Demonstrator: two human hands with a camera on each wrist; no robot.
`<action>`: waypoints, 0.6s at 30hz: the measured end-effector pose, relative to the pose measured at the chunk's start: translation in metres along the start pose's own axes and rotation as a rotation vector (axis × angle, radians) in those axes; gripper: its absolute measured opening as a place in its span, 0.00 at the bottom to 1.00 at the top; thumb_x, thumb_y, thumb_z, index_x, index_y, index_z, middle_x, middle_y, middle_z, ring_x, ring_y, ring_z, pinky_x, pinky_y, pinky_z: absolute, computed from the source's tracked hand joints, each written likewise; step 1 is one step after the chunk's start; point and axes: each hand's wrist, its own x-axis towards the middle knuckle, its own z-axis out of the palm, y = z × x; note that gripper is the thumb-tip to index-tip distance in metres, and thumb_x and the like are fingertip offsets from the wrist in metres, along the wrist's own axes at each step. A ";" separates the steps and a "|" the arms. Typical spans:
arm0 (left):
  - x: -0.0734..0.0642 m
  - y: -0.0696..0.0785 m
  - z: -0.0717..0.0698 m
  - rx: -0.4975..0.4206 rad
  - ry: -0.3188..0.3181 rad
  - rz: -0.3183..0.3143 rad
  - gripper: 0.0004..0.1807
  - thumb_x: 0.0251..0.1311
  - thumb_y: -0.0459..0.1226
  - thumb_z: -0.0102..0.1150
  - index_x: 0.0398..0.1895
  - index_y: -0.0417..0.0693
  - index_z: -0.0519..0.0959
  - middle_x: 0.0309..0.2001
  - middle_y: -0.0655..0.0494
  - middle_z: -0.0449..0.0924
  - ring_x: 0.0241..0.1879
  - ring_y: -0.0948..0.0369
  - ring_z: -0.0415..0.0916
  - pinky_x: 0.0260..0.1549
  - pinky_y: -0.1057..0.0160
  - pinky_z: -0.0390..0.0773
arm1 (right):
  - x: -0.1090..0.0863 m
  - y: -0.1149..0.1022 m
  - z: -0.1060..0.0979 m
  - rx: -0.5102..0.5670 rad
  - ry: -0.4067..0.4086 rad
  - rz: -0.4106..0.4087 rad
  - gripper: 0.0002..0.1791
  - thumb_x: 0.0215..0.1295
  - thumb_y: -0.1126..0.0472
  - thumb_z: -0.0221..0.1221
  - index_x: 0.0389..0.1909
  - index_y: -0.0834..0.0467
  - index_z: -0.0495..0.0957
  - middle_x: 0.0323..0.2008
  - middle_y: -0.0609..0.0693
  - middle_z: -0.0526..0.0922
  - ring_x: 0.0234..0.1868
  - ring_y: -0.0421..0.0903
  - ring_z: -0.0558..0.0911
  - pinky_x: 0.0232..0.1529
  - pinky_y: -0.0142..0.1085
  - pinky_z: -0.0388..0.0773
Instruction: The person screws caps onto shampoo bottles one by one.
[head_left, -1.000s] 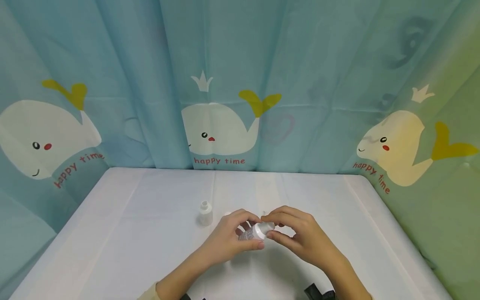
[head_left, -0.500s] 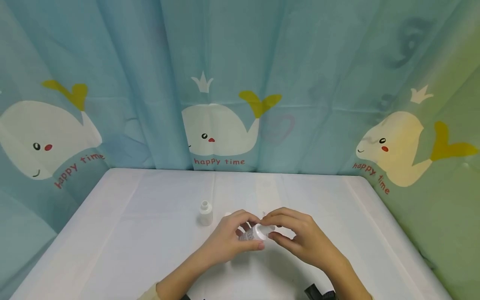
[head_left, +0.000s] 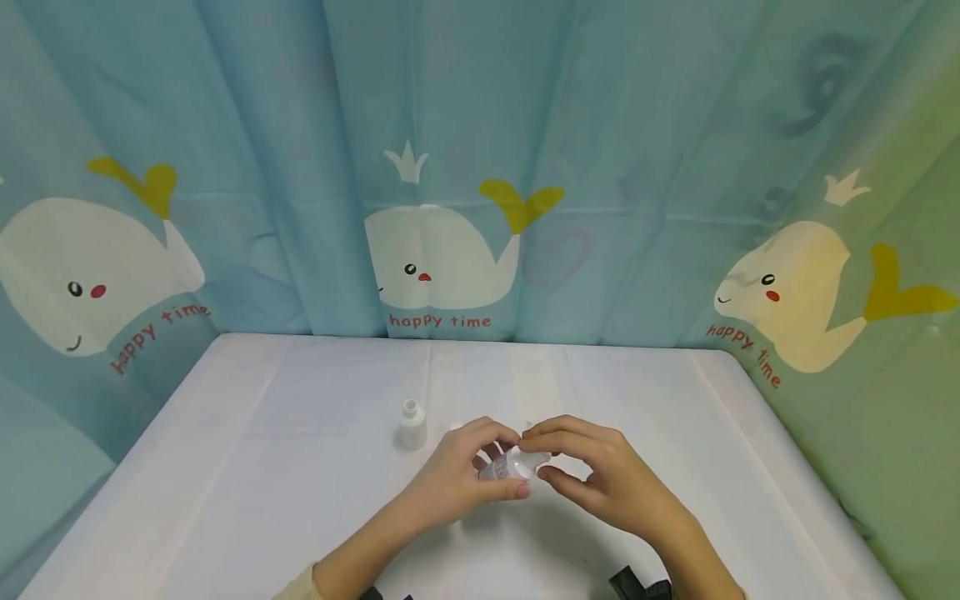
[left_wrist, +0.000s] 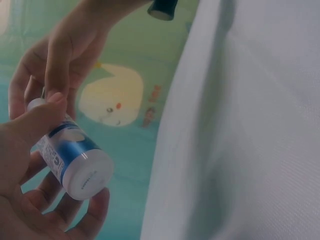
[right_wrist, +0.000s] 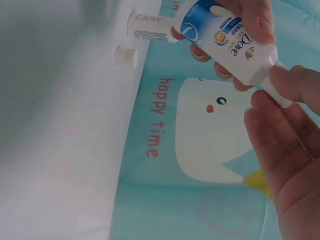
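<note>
My left hand (head_left: pixel 457 475) grips a small white Dove bottle (right_wrist: pixel 225 40) with a blue band round its base part. The bottle is held tilted above the table, its narrow end toward my right hand (head_left: pixel 607 467). In the right wrist view, the right thumb and fingertips pinch the white cap (right_wrist: pixel 276 92) at that end. The flat bottom of the bottle (left_wrist: pixel 90 175) shows in the left wrist view, with left fingers spread around it. A second white bottle (head_left: pixel 412 427), uncapped, stands upright on the table left of the hands.
A loose white cap (right_wrist: pixel 126 57) sits on the table near the standing bottle, mostly hidden behind my left hand in the head view. The white-covered table (head_left: pixel 300 467) ends at a blue-green curtain (head_left: pixel 637 275) printed with whales. Black straps (head_left: pixel 637 586) show at the front edge.
Both hands stay nearly in place around the held bottle. Its capped end has tipped slightly, and the right fingertips have shifted a little on the cap. The standing bottle has not moved.
</note>
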 end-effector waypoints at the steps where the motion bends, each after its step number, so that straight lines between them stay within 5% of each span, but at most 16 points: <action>1: 0.000 0.000 0.000 0.001 0.000 0.001 0.21 0.52 0.50 0.74 0.48 0.59 0.80 0.43 0.69 0.79 0.42 0.67 0.75 0.39 0.65 0.81 | 0.000 0.000 0.000 0.007 -0.002 -0.001 0.26 0.53 0.76 0.68 0.53 0.55 0.81 0.51 0.47 0.83 0.49 0.42 0.83 0.48 0.27 0.80; 18: 0.000 0.001 0.001 -0.010 -0.004 -0.009 0.20 0.53 0.52 0.73 0.48 0.61 0.80 0.43 0.69 0.79 0.42 0.66 0.75 0.38 0.63 0.81 | -0.001 0.000 0.000 -0.010 0.008 0.085 0.20 0.56 0.67 0.70 0.51 0.51 0.82 0.44 0.41 0.85 0.42 0.37 0.83 0.43 0.29 0.81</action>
